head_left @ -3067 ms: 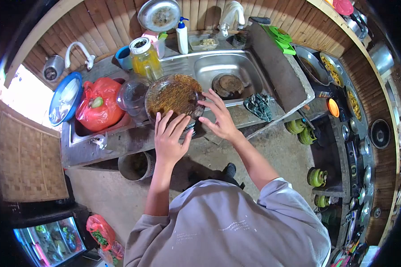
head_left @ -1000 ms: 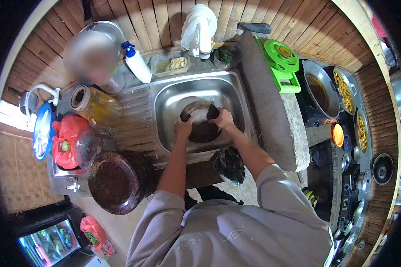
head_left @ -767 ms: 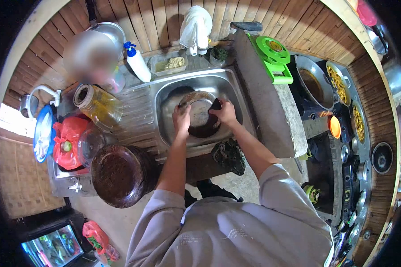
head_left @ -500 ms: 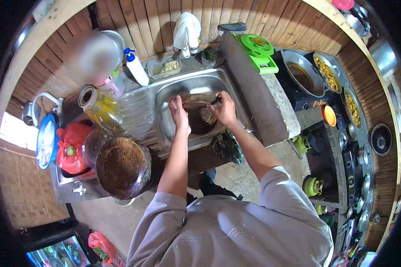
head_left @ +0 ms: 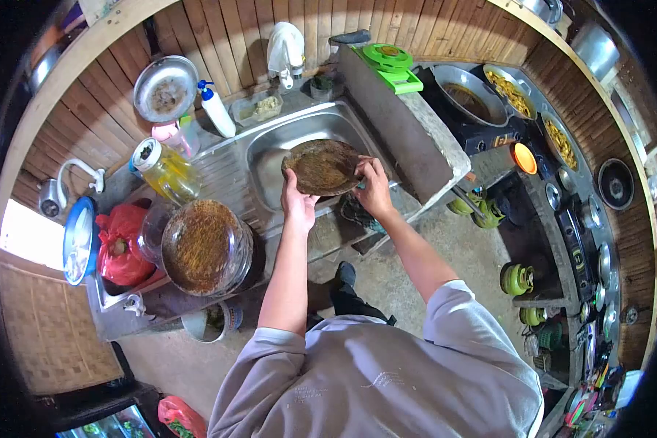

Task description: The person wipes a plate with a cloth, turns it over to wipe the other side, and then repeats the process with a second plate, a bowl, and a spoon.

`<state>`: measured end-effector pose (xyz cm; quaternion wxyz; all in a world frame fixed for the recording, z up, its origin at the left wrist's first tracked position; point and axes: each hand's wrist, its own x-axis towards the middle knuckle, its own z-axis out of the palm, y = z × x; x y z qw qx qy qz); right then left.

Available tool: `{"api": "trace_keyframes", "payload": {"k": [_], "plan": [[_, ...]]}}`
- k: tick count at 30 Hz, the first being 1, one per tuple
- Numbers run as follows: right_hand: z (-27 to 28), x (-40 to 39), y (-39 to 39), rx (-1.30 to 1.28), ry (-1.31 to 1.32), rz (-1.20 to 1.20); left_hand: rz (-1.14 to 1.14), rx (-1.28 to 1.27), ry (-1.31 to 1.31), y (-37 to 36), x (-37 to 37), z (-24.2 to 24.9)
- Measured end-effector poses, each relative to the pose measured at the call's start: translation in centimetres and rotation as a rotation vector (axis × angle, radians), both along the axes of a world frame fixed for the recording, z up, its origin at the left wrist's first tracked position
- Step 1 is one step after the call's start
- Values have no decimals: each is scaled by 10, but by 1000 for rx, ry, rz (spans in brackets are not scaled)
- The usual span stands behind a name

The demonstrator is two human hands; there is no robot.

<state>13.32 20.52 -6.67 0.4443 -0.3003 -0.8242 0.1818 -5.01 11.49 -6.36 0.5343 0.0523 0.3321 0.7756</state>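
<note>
Both hands hold a shallow round dish (head_left: pixel 321 166), brown and speckled with a darker rim, tilted over the front of the steel sink (head_left: pixel 259 157). My left hand (head_left: pixel 299 202) supports its lower left edge, thumb at the rim and fingers underneath. My right hand (head_left: pixel 374 188) is closed on the right edge, its fingers bent over the rim; whether it also holds something small there is hidden. Behind the dish, part of the sink basin shows. A dark, crumpled bundle (head_left: pixel 358 212) lies at the counter's front edge beneath my right wrist.
Left of the sink stand a large clear container with a brown speckled top (head_left: pixel 204 248), a jar of yellow liquid (head_left: pixel 169 171) and a red plastic bag (head_left: pixel 124 244). A white pump bottle (head_left: pixel 217 113) is behind. A concrete ledge (head_left: pixel 409 120) borders the sink's right, beside a wok (head_left: pixel 471 95).
The dish has come up out of the sink basin towards me, and its brown inner face now shows. My left hand has moved under its edge; the right hand stays at the right side.
</note>
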Motion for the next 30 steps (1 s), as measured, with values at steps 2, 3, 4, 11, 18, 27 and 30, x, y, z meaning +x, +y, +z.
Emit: {"api": "trace_keyframes", "payload": {"k": [2,3,4,11,18,27,30], "plan": [[-11,14,-9,-22,-50,-20,-8,-2,52,-9,0,-16],[-12,19,-17,-5,-84,-59,17,-10,75,-15,1,-19],[-13,25,-25,10,-118,-96,43,-19,98,-20,2,-23],[-51,56,-58,-92,-640,-211,103,-31,174,-51,-1,-35],[-55,54,-45,-24,-252,-233,260,-136,370,-70,11,7],[74,-9,-82,191,-40,33,222,-56,382,-69,22,19],[72,-28,-109,46,-77,199,241,-42,426,-70,28,39]]}}
